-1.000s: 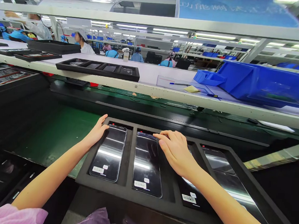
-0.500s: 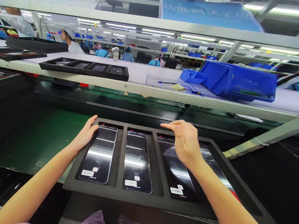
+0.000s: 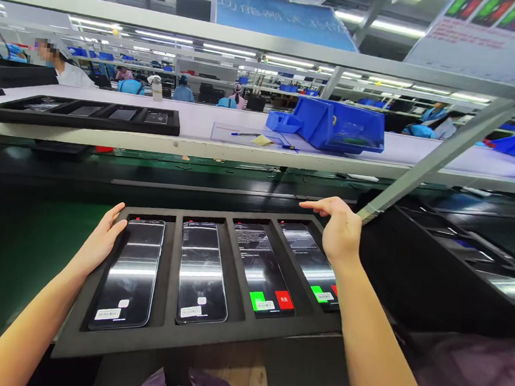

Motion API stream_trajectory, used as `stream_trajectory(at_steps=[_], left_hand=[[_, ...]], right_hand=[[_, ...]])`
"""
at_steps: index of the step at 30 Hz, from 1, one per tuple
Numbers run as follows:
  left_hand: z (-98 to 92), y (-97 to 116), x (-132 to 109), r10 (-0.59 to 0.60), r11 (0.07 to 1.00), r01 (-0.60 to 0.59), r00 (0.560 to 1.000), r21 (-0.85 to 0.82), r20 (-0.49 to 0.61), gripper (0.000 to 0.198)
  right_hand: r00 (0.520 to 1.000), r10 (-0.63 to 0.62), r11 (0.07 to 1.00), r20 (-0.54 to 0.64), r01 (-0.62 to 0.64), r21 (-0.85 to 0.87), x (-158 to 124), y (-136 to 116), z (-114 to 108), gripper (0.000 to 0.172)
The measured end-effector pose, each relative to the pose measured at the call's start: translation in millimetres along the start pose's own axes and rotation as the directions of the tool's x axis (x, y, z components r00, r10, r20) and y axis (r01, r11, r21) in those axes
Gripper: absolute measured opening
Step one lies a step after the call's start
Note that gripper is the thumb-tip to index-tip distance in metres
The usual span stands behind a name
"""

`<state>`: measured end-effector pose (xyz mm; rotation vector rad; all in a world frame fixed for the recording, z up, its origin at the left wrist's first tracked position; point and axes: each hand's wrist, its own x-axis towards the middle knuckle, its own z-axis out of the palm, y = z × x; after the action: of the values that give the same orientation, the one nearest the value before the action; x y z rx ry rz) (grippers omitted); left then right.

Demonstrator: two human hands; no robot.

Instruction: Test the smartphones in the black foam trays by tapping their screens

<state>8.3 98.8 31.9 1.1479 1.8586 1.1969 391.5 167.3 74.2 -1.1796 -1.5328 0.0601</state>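
Black foam tray (image 3: 166,336) was steadied at far-left corner — left hand (image 3: 104,238), fingers parted; glossy black phones (image 3: 302,258) were seemingly being tapped — right hand (image 3: 342,230), forefinger outstretched, needed lowering.

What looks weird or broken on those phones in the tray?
Nothing looks broken or spilled; all four phones sit in slots of the black tray. One mismatch: the two right phones show green and red blocks, while the two left phones are mostly dark.

A single head-worn camera looks forward and down, the hands (image 3: 341,233) and black tray (image 3: 158,340) close below
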Motion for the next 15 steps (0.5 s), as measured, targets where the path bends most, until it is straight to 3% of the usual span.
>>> stream_trajectory(at_steps=[3, 6, 11, 15], left_hand=[[-0.2, -2, 0, 0.007, 1.000, -0.007, 1.000, 0.001, -0.001, 0.055], [-0.1, 0, 0, 0.005, 1.000, -0.005, 1.000, 0.009, 0.002, 0.053], [-0.2, 7, -5, -0.017, 0.999, 0.017, 1.000, 0.033, 0.000, 0.054], [-0.8, 9, -7, -0.026, 0.998, 0.026, 1.000, 0.057, -0.002, 0.055]], right_hand=[[0.999, 0.012, 1.000, 0.052, -0.012, 0.006, -11, 3, -5, 0.048], [0.980, -0.017, 1.000, 0.198, 0.021, -0.017, -30, 3, -12, 0.049], [0.855, -0.109, 0.991, 0.507, 0.132, -0.010, -75, -14, -26, 0.050], [0.768, -0.181, 0.980, 0.615, 0.190, 0.051, -100, -27, -32, 0.050]])
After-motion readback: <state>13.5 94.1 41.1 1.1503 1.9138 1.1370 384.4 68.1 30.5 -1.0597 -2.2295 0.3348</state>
